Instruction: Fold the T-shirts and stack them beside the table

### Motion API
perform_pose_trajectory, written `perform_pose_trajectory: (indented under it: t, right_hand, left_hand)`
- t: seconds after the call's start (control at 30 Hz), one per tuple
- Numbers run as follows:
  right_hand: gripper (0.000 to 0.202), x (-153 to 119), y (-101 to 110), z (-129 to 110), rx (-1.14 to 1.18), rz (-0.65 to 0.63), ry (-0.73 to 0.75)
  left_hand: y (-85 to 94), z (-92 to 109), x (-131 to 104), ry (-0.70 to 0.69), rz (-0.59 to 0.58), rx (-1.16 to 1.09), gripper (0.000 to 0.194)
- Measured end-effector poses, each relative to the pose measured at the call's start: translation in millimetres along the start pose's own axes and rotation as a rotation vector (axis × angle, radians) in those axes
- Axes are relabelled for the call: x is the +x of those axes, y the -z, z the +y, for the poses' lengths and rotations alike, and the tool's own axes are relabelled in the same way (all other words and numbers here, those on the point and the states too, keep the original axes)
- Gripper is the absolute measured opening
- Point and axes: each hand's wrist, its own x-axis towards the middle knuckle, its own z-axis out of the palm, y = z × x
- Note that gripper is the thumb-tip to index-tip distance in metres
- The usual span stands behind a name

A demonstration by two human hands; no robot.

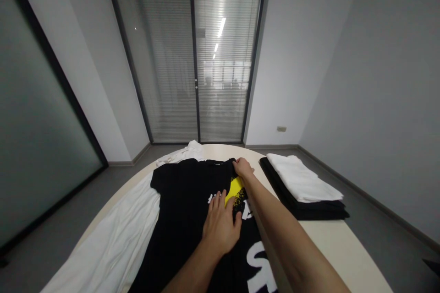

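Note:
A black T-shirt [185, 201] with a yellow patch and white lettering lies on the pale round table [323, 242]. Its right side is folded inward, so part of the print faces up. My left hand [222, 224] rests flat on the middle of the shirt, fingers spread and pointing away from me. At the far right shoulder, my right hand [243, 168] pinches the edge of the black fabric.
White cloth [120, 224] lies along the table's left side, with a crumpled part at the far edge. On the right sits a stack of folded black garments [305, 210] with a folded white one [302, 178] on top. Glass doors [195, 64] stand beyond.

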Motion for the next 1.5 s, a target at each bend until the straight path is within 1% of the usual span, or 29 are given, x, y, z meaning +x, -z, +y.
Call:
perform_pose_trajectory:
  t: [0.13, 0.3, 0.37, 0.43, 0.53, 0.6, 0.77, 1.0, 1.1, 1.17, 1.23, 1.33, 1.4, 1.5]
  right_hand:
    - [0.027, -0.9, -1.2, 0.8, -0.017, 0.033, 0.016]
    - [0.043, -6.2, 2.1, -0.1, -0.04, 0.059, 0.013]
    - [0.045, -8.7, 4.8, -1.6, -0.053, 0.051, 0.027]
    - [0.039, -10.9, 7.1, -2.7, -0.061, 0.025, 0.073]
    - [0.02, -12.2, 9.3, -2.6, -0.065, -0.016, 0.147]
    - [0.019, -11.2, 10.1, -1.0, -0.064, -0.028, 0.164]
    - [0.03, -4.3, 12.9, 5.5, -0.058, 0.012, 0.154]
    - [0.038, 13.0, 23.2, 15.5, -0.064, 0.09, 0.135]
    - [0.04, 18.3, 23.1, 21.0, -0.066, 0.089, 0.145]
    - [0.039, 17.7, 20.9, 24.4, -0.066, 0.074, 0.167]
    - [0.038, 13.0, 19.3, 26.8, -0.064, 0.067, 0.196]
    - [0.042, -1.3, 22.1, 27.9, -0.059, 0.081, 0.244]
    - [0.04, -15.3, 27.4, 27.7, -0.056, 0.084, 0.29]
    - [0.032, -41.4, 37.5, 28.9, -0.055, 0.064, 0.364]
  left_hand:
    - [0.4, -0.6, 1.3, 0.008, -0.008, -0.004, 0.054]
    - [0.4, -0.4, 0.6, 0.016, 0.001, -0.007, 0.054]
    - [0.2, -0.2, 0.3, 0.016, 0.01, 0.004, 0.054]
    - [0.1, 0.0, 0.3, 0.02, 0.014, 0.017, 0.055]
    - [-0.4, 0.4, 1.3, 0.023, 0.006, 0.027, 0.056]
    - [-1.4, 1.0, 3.0, 0.018, -0.004, 0.029, 0.057]
    - [-5.9, 3.1, 13.1, 0.0, -0.023, 0.04, 0.059]
    - [-8.9, 10.6, 37.8, -0.033, -0.056, 0.034, 0.059]
    - [-8.7, 13.2, 43.9, -0.046, -0.064, 0.031, 0.059]
    - [-6.2, 13.9, 43.7, -0.051, -0.057, 0.029, 0.059]
    - [-0.5, 14.0, 39.4, -0.1, -0.062, 0.029, 0.06]
    - [14.3, 14.4, 24.9, -0.288, -0.121, 0.037, 0.057]
    - [26.5, 15.7, 9.5, -0.434, -0.186, 0.037, 0.053]
    - [43.2, 20.7, -20.1, -0.616, -0.286, 0.001, 0.05]
